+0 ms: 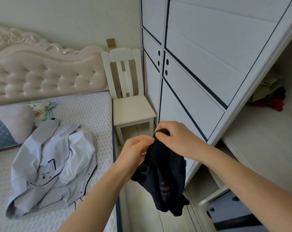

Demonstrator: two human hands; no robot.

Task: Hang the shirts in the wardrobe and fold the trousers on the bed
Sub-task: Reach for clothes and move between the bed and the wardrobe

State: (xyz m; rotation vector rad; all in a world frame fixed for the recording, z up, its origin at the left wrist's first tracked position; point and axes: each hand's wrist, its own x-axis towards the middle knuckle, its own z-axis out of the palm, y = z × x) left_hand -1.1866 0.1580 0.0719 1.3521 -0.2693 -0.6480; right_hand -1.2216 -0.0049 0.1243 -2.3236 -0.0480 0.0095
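Both hands, left hand [133, 153] and right hand [173, 139], pinch the dark garment [163, 173].

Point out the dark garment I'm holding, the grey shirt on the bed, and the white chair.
dark garment [160, 173], head view, middle of the hanging cloth.
grey shirt [41, 164], head view, chest just above the logo.
white chair [133, 108], head view, the seat.

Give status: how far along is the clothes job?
Done: nothing visible. No folded trousers on the bed, and no hung shirt shows in the wardrobe. In hand: the left hand and right hand pinch a dark garment, bunched, type unclear. Left: the grey shirt lies crumpled on the bed, unhung.
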